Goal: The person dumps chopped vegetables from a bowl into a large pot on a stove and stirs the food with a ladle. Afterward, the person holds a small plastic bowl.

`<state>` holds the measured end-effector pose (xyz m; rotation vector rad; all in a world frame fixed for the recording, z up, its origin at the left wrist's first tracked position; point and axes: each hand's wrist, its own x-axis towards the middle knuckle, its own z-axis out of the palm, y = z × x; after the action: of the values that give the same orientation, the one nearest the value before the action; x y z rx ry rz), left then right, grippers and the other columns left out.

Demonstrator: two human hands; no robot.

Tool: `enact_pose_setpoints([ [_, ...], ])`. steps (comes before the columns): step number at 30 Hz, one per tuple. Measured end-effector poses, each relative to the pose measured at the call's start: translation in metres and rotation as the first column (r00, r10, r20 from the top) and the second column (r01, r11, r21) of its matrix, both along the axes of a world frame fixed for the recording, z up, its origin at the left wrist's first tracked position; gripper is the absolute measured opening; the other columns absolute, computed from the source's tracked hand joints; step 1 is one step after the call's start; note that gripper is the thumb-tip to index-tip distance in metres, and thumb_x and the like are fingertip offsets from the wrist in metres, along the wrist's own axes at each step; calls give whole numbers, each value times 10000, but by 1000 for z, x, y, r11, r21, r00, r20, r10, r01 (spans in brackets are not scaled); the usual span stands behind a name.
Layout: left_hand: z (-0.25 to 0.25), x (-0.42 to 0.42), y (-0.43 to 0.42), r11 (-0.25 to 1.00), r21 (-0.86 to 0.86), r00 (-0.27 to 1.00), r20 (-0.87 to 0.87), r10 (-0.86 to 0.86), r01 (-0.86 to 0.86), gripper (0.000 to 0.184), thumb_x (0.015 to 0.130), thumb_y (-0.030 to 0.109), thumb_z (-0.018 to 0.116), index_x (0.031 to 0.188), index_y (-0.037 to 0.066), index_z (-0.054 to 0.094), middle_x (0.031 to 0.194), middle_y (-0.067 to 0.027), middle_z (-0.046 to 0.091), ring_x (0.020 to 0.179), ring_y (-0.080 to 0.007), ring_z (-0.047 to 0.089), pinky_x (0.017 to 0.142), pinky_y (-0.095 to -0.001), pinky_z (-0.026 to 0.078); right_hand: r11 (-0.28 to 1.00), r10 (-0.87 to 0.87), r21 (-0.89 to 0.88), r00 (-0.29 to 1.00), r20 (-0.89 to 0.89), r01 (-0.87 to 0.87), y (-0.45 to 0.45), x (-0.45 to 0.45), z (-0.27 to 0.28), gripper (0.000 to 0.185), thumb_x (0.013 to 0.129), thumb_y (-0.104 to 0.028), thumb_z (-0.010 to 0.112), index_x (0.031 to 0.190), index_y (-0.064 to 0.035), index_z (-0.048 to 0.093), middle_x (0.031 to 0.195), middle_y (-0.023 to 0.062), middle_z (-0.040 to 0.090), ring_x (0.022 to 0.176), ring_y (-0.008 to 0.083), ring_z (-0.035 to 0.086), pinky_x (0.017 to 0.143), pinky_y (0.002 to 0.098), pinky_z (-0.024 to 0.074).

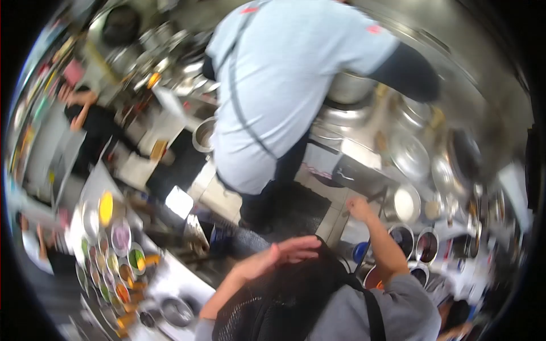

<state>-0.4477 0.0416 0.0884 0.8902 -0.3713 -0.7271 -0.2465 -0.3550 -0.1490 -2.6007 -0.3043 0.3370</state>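
Observation:
My left hand point(289, 253) is held out in front of my body, its fingers stretched straight and together, with nothing in it. A black mesh fabric piece point(242, 315) and dark cloth lie just below that hand. My right hand point(359, 208) is closed into a fist, over the floor beside the right-hand counter. Whether anything sits inside the fist is hidden. A round metal pot with white contents point(404, 204) stands nearest to it, to the right. Motion blurs much of the view.
A co-worker in a light blue shirt point(278, 85) stands ahead with their back to me, at the cooking counter. On the left, a counter point(182, 278) bears several small containers of colourful ingredients. Pots and lids point(409, 153) line the right side. Another person in black point(94, 136) is far left.

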Motion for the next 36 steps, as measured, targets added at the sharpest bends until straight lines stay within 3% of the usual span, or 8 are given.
enact_pose_setpoints([
  [5, -70, -5, 20, 835, 215, 832, -130, 539, -507, 873, 1074, 740, 250, 1656, 98, 359, 1584, -121, 515, 1390, -269, 563, 1130, -418, 443, 924, 343, 33, 785, -516, -382, 32, 25, -116, 288, 982, -284, 606, 939, -43, 759, 842, 203, 767, 815, 362, 759, 730, 480, 575],
  [10, -201, -49, 6, 263, 416, 125, -329, 936, -871, 699, 1106, 645, 403, 1458, 60, 555, 1332, -104, 661, 1133, -216, 687, 987, -382, 536, 596, 650, 34, 457, -607, -802, 90, 33, -96, 295, 1010, -280, 598, 967, -24, 738, 821, 187, 747, 811, 352, 746, 718, 455, 557],
  [13, -281, -91, -22, -151, 534, -421, -430, 799, -832, 574, 1119, 513, 480, 1398, 21, 580, 1251, -129, 684, 1049, -217, 715, 912, -369, 571, 484, 711, 10, 387, -588, -875, 114, 59, -99, 265, 1016, -248, 601, 990, -18, 729, 863, 194, 748, 839, 353, 745, 743, 444, 557],
  [17, -373, -159, -95, -450, 653, -793, -519, 319, -608, 443, 1126, 378, 514, 1342, -6, 561, 1213, -178, 673, 1031, -301, 723, 878, -384, 602, 353, 796, 32, 282, -535, -935, 164, 69, -97, 225, 1025, -206, 606, 1020, -10, 717, 918, 202, 750, 876, 354, 743, 777, 430, 557],
  [24, -478, -239, -119, -674, 648, -845, -530, -65, -355, 465, 1162, 275, 437, 1529, -6, 388, 1374, -241, 608, 1204, -368, 681, 1038, -420, 589, 128, 936, 182, 58, -346, -975, 277, 5, -112, 145, 993, -129, 660, 1063, -10, 705, 955, 209, 742, 916, 378, 740, 814, 423, 566],
  [28, -533, -243, -77, -722, 618, -811, -568, -136, -311, 445, 1130, 231, 449, 1505, -7, 411, 1349, -233, 617, 1181, -358, 687, 985, -412, 593, -163, 953, 234, -215, -213, -958, 303, -23, -114, 184, 932, -166, 706, 1086, -66, 724, 1005, 193, 746, 947, 392, 740, 844, 454, 594],
  [32, -575, -229, -41, -730, 617, -769, -606, -204, -293, 430, 1099, 187, 460, 1481, -9, 433, 1324, -225, 626, 1158, -349, 693, 931, -404, 596, -126, 867, 18, -119, -485, -992, 299, -14, -116, 227, 964, -221, 692, 1130, -70, 729, 1074, 173, 771, 1003, 363, 755, 883, 451, 603],
  [36, -594, -228, -36, -706, 654, -758, -598, -260, -273, 418, 1068, 143, 472, 1456, -11, 455, 1300, -217, 636, 1135, -340, 698, 878, -396, 599, -36, 904, 154, -97, -415, -987, 322, -33, -62, 237, 1057, -191, 593, 1206, -37, 693, 991, 128, 777, 926, 313, 768, 838, 416, 599],
])
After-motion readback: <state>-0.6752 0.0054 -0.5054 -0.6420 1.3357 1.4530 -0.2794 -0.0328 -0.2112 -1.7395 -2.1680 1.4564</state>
